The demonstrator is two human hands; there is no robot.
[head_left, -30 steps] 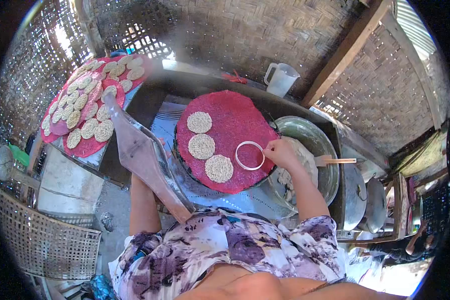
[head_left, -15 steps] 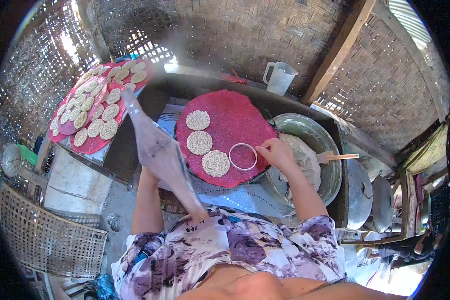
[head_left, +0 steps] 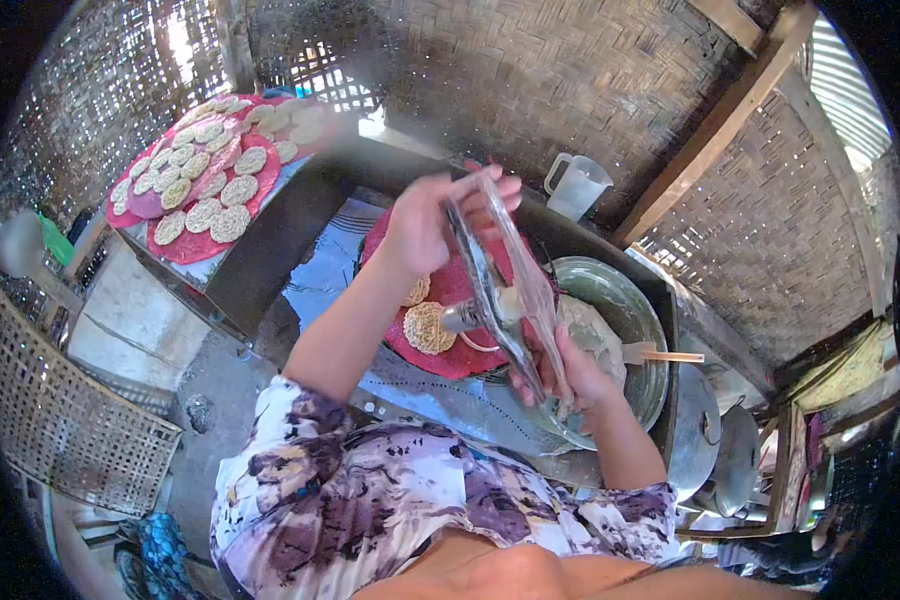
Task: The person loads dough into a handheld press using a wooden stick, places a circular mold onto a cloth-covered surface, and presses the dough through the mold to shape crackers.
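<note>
Both my hands are on a two-handled noodle press (head_left: 542,285), held slantwise over the round red cloth (head_left: 382,240). Its two long boards stand a little apart, with a metal cylinder (head_left: 462,318) sticking out on the left and something pale between them. My left hand (head_left: 420,225), slightly blurred, grips the upper handle ends. Around the lower ends my right hand (head_left: 578,370) is closed. Below the press lie lacy noodle discs (head_left: 429,328), partly hidden. A white ring (head_left: 478,346) shows only in part beside the nearest disc.
At right a large metal basin (head_left: 652,385) holds pale dough (head_left: 595,325) and a spatula (head_left: 670,356). A clear jug (head_left: 577,187) stands behind. Further left, several discs cover red cloths (head_left: 185,250). Lidded pots (head_left: 692,425) stand right of the basin.
My right hand has let go of the ring and taken the press's lower ends. My left hand has risen to the upper ends, and the press has moved right over the red cloth.
</note>
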